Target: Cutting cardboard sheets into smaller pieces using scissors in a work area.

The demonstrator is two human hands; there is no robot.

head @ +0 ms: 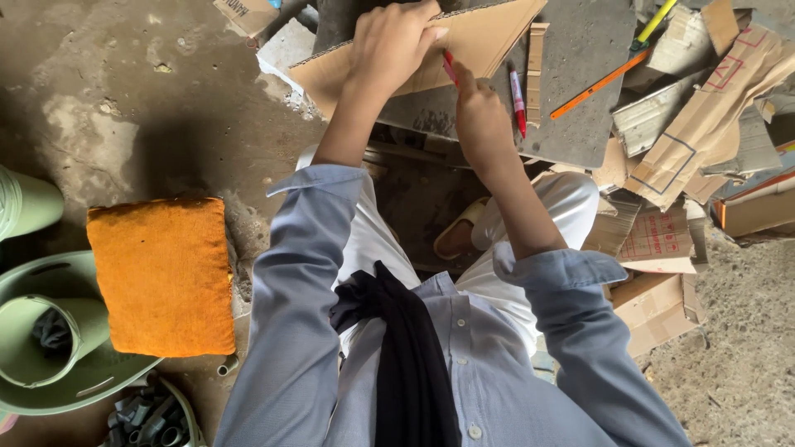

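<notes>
My left hand (393, 41) presses down on a brown cardboard sheet (489, 33) lying on a grey board (580, 91). My right hand (480, 116) grips a red pen (450, 68), its tip at the lower edge of that cardboard sheet. A second red marker (517, 99) lies on the grey board just right of my right hand. My blue sleeves and white trousers fill the lower middle of the view.
An orange ruler (598, 84) and a yellow-green tool (654, 23) lie at the upper right. Cardboard scraps (704, 124) pile up on the right. An orange cushion (161, 273) and green plastic buckets (50, 331) sit on the dirt floor at the left. A beige sandal (458, 236) is by my legs.
</notes>
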